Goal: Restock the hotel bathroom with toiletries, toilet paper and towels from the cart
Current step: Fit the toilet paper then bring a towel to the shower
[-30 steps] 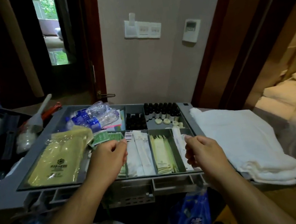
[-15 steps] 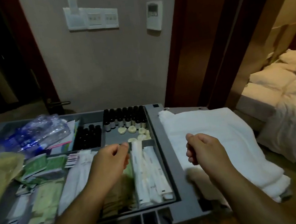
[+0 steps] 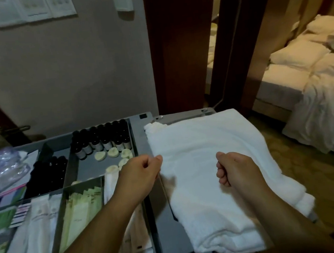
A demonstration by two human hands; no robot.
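A folded stack of white towels (image 3: 206,140) lies on the right end of the cart's grey worktop (image 3: 162,222), long axis running near to far. Our right hand (image 3: 236,170) hovers directly over it, curled into a fist with nothing visible inside. Our left hand (image 3: 140,175) sits at the stack's left edge, also curled; we cannot tell whether it pinches anything. Our right forearm hides part of the stack's near side. The toiletry tray (image 3: 88,168) is cut off at left.

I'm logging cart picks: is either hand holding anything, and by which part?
Cannot tell: left hand and right hand are both curled near the folded white towels, and no item shows in either.
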